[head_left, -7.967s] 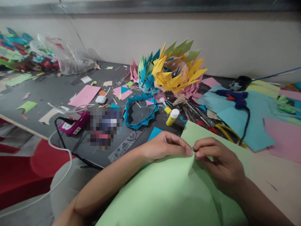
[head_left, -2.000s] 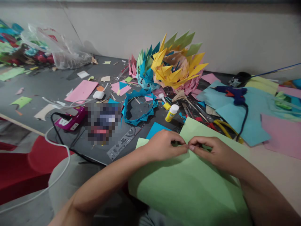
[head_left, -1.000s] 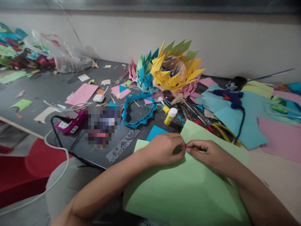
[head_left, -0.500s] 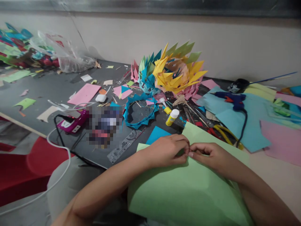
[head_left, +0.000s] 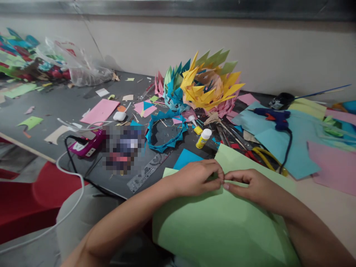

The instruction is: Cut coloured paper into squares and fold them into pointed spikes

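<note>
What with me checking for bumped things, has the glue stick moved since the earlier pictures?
No, in no direction: the glue stick stands where it did, right of the blue paper ring.

Matt green paper sheet (head_left: pixel 222 230), clear plastic ruler (head_left: pixel 147 172), glossy plastic bag (head_left: pixel 86 72)

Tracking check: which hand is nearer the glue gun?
Right. The right hand, pinching the green paper, is nearer the person than the glue gun and slightly left of it; the left hand is farther left.
</note>
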`<act>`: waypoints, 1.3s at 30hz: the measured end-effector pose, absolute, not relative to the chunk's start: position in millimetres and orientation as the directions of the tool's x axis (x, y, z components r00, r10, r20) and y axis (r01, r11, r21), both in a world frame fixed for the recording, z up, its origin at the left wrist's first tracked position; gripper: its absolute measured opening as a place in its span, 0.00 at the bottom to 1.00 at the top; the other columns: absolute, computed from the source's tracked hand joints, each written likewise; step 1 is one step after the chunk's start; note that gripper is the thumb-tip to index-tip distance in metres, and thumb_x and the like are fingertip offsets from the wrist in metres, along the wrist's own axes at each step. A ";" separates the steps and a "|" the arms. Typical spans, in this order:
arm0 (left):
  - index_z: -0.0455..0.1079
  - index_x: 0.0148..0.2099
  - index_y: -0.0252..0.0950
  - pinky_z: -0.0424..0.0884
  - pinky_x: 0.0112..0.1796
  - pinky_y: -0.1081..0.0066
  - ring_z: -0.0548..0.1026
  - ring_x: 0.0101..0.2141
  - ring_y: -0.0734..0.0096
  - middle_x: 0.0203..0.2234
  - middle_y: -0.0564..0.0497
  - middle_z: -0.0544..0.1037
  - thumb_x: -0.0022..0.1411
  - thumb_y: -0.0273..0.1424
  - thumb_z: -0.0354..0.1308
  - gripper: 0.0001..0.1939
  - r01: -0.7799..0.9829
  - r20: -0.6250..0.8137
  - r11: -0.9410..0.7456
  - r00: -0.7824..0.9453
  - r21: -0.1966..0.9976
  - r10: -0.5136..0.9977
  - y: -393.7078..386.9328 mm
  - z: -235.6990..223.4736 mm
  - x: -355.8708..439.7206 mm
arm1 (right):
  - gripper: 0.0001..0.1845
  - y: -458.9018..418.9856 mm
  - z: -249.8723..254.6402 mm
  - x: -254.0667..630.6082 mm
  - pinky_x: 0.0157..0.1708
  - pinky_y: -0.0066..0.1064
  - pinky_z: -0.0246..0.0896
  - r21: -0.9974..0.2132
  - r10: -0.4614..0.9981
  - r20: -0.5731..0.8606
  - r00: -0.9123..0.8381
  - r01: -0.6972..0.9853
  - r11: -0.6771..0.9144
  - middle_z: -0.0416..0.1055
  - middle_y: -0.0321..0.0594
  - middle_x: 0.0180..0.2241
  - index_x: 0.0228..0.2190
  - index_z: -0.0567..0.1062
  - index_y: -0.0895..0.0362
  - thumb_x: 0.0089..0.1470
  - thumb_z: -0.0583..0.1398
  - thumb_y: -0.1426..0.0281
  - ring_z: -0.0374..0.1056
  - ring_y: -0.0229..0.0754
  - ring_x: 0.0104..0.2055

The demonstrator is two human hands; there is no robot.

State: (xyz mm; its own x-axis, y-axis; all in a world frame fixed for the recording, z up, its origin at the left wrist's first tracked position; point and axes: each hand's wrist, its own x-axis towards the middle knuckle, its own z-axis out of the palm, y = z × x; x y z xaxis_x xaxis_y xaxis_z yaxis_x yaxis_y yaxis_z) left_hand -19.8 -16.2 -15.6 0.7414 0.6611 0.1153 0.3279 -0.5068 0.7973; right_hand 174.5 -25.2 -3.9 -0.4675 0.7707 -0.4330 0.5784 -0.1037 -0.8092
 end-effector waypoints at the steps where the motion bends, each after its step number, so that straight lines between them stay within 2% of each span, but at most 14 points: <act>1: 0.65 0.38 0.32 0.65 0.38 0.75 0.70 0.36 0.71 0.34 0.48 0.71 0.60 0.27 0.52 0.04 0.326 0.109 -0.498 0.741 0.804 0.662 -16.4 -16.1 -19.8 | 0.12 -25.5 -3.6 174.3 0.33 0.30 0.58 -0.802 0.765 -0.435 -0.475 0.591 -0.089 0.73 0.37 0.28 0.27 0.76 0.56 0.46 0.58 0.61 0.66 0.43 0.33; 5: 0.65 0.37 0.32 0.64 0.35 0.75 0.70 0.34 0.72 0.34 0.49 0.72 0.59 0.27 0.53 0.04 0.334 0.060 -0.440 0.738 0.833 0.672 -18.1 -16.4 -18.3 | 0.16 -26.0 -1.9 173.2 0.30 0.30 0.57 -0.775 0.759 -0.438 -0.482 0.630 -0.047 0.71 0.36 0.25 0.24 0.75 0.57 0.49 0.55 0.58 0.65 0.43 0.30; 10: 0.65 0.35 0.33 0.63 0.32 0.76 0.68 0.31 0.74 0.30 0.51 0.71 0.59 0.25 0.51 0.03 0.285 -0.018 -0.281 0.731 0.916 0.682 -17.0 -14.8 -17.0 | 0.14 -27.3 0.0 171.4 0.28 0.29 0.56 -0.757 0.730 -0.475 -0.492 0.651 -0.053 0.69 0.35 0.23 0.24 0.75 0.56 0.47 0.56 0.60 0.63 0.41 0.28; 14: 0.64 0.33 0.34 0.63 0.30 0.76 0.66 0.27 0.77 0.26 0.53 0.69 0.59 0.27 0.50 0.04 0.205 -0.015 -0.137 0.604 0.969 0.797 -11.3 -16.5 -18.3 | 0.13 -28.4 -1.2 166.8 0.28 0.28 0.55 -0.746 0.679 -0.504 -0.534 0.666 -0.030 0.70 0.36 0.24 0.25 0.75 0.57 0.48 0.56 0.61 0.63 0.40 0.28; 18: 0.65 0.29 0.33 0.64 0.31 0.75 0.68 0.28 0.77 0.26 0.53 0.71 0.52 0.25 0.55 0.01 0.118 0.029 -0.098 0.484 0.988 0.874 -8.1 -21.7 -17.8 | 0.14 -27.4 -3.4 165.5 0.29 0.28 0.56 -0.775 0.722 -0.455 -0.521 0.631 -0.034 0.70 0.36 0.25 0.24 0.74 0.57 0.48 0.56 0.60 0.64 0.41 0.29; 21: 0.65 0.26 0.33 0.64 0.29 0.75 0.68 0.25 0.77 0.23 0.53 0.71 0.48 0.24 0.57 0.03 0.083 0.030 -0.071 0.409 0.994 0.912 -6.8 -24.8 -17.1 | 0.13 -27.1 -4.4 167.1 0.28 0.29 0.56 -0.789 0.719 -0.438 -0.540 0.614 -0.019 0.70 0.35 0.24 0.24 0.74 0.56 0.48 0.57 0.60 0.64 0.41 0.28; 27: 0.68 0.25 0.31 0.65 0.28 0.75 0.69 0.24 0.77 0.21 0.53 0.73 0.47 0.25 0.58 0.01 0.124 0.031 -0.076 0.331 0.989 0.943 -1.9 -26.1 -18.7 | 0.11 -25.3 -9.5 166.3 0.28 0.28 0.56 -0.820 0.647 -0.435 -0.626 0.573 0.003 0.73 0.37 0.26 0.26 0.77 0.56 0.48 0.58 0.62 0.66 0.42 0.29; 31: 0.71 0.28 0.31 0.67 0.26 0.76 0.71 0.24 0.75 0.22 0.52 0.75 0.48 0.28 0.59 0.04 0.249 0.053 -0.125 0.276 0.961 0.960 3.5 -29.3 -19.9 | 0.12 -27.6 -3.6 167.1 0.30 0.28 0.57 -0.819 0.684 -0.384 -0.620 0.571 0.058 0.73 0.37 0.28 0.28 0.76 0.56 0.49 0.57 0.61 0.67 0.43 0.31; 35: 0.74 0.40 0.32 0.70 0.34 0.72 0.75 0.30 0.70 0.28 0.49 0.79 0.52 0.31 0.57 0.14 0.303 0.116 -0.196 0.261 0.933 0.958 9.5 -31.7 -21.4 | 0.13 -51.3 14.2 180.2 0.31 0.28 0.56 -0.814 0.781 -0.295 -0.551 0.573 0.097 0.73 0.36 0.29 0.29 0.76 0.56 0.51 0.56 0.62 0.66 0.42 0.32; 39: 0.76 0.37 0.33 0.69 0.42 0.67 0.75 0.37 0.62 0.36 0.47 0.79 0.51 0.36 0.58 0.14 0.345 0.157 -0.236 0.243 0.908 0.957 15.7 -32.4 -23.4 | 0.14 -101.3 20.4 202.9 0.31 0.28 0.56 -0.819 0.892 -0.230 -0.390 0.573 0.039 0.72 0.37 0.29 0.29 0.75 0.57 0.53 0.55 0.61 0.65 0.41 0.32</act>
State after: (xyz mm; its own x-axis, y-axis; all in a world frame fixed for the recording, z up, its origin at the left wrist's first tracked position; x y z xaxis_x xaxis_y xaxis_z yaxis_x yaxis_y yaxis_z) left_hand -23.4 15.7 -32.4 0.2426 0.9573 0.1570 0.3451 -0.2364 0.9083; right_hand 202.9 -101.3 20.4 -0.3896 0.8919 -0.2297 0.5726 0.0392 -0.8189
